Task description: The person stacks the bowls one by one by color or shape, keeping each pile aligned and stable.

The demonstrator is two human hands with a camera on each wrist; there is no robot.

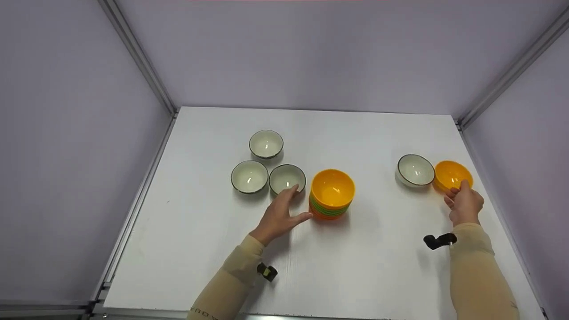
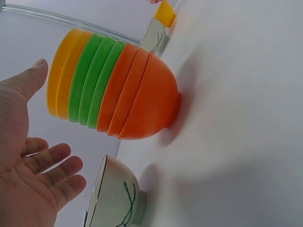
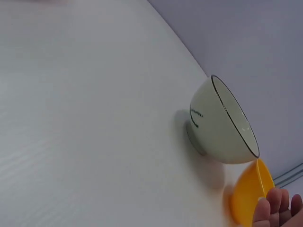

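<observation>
A stack of nested bowls (image 1: 332, 191) stands mid-table, yellow at the top, green in the middle and orange at the bottom. Beside its left side is my left hand (image 1: 280, 217), thumb and fingers spread, holding nothing; the left wrist view shows the stack (image 2: 113, 85) just beyond the thumb. The left fingertips overlap a white bowl (image 1: 286, 175) in the head view. Far right, my right hand (image 1: 464, 204) pinches the near rim of a single yellow bowl (image 1: 449, 173). Against that bowl's left side sits a white dark-rimmed bowl (image 1: 415, 170), also in the right wrist view.
Two more white bowls, one at the back (image 1: 266, 144) and one at the left (image 1: 249, 177), stand left of the stack. Pale walls enclose the white table (image 1: 186, 249) at the back and both sides. The yellow bowl is near the table's right edge.
</observation>
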